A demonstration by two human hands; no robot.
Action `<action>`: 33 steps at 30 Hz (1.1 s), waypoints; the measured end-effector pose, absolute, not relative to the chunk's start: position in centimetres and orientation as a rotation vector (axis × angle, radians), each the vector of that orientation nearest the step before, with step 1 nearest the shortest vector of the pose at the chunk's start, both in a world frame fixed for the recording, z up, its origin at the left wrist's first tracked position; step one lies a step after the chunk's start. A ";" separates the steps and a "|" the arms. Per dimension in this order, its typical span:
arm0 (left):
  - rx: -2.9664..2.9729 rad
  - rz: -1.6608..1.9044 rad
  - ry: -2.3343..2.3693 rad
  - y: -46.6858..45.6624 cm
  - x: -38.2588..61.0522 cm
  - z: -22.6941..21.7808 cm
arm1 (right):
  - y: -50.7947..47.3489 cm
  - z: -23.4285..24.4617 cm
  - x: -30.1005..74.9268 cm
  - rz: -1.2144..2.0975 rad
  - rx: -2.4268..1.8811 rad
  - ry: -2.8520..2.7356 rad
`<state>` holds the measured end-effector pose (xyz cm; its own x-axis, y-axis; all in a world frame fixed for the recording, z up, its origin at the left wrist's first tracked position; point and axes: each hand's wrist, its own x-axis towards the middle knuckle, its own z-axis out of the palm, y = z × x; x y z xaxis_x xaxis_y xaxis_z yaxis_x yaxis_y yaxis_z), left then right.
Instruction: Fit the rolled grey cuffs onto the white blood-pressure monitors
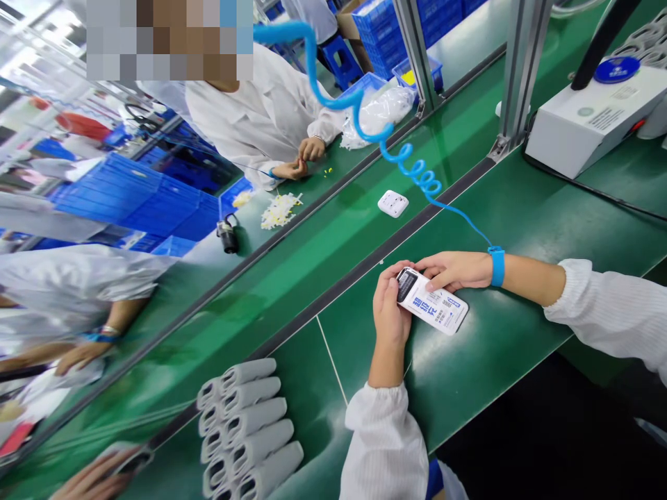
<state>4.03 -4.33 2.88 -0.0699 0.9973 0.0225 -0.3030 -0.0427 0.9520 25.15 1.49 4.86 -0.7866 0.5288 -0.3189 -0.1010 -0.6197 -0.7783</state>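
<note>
My left hand (390, 309) grips a white printed package (436, 304) with blue lettering and a black panel at its upper end. My right hand (453, 271) lies across the package's upper edge, fingers touching it. A blue wrist strap (497, 266) circles my right wrist, and its coiled blue cord (411, 163) rises toward the far side. Several grey cylindrical sleeves (244, 423) lie in rows on the green belt (354, 361) to the lower left of my hands.
A small white plate (392, 203) lies on the belt ahead. A white machine (594, 118) stands at upper right beside metal posts (521, 76). Across the belt, a co-worker's hands (302, 160) work above a pile of pale scraps (278, 212). Blue crates (135, 194) are stacked at left.
</note>
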 end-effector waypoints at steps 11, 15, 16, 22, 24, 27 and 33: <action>0.810 1.413 0.891 -3.9 3.9 2.9 | 2.1 4.9 26.0 2.291 -0.838 -1.266; 0.797 1.414 0.845 -3.8 3.6 2.8 | 4.1 5.1 27.9 2.124 -1.029 -1.318; 0.808 1.410 0.838 -3.8 3.5 2.8 | 4.6 5.3 28.5 2.067 -1.085 -1.339; 0.873 1.441 0.858 -3.7 3.1 2.0 | 6.8 7.0 32.5 1.606 -1.427 -1.578; 0.937 1.483 0.930 -3.5 3.1 1.6 | 7.1 7.6 33.7 1.366 -1.607 -1.709; 1.196 1.533 1.171 -2.5 2.7 1.2 | 7.1 8.4 35.1 1.020 -1.825 -1.892; 2.039 1.327 1.634 4.7 -1.2 1.8 | 6.4 9.9 34.9 0.701 -1.942 -2.140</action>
<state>-1.17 4.69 1.80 -0.0206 0.8621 0.5062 0.6722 -0.3629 0.6453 34.92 6.41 9.92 -0.1386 0.9729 -0.1853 0.8939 0.0424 -0.4462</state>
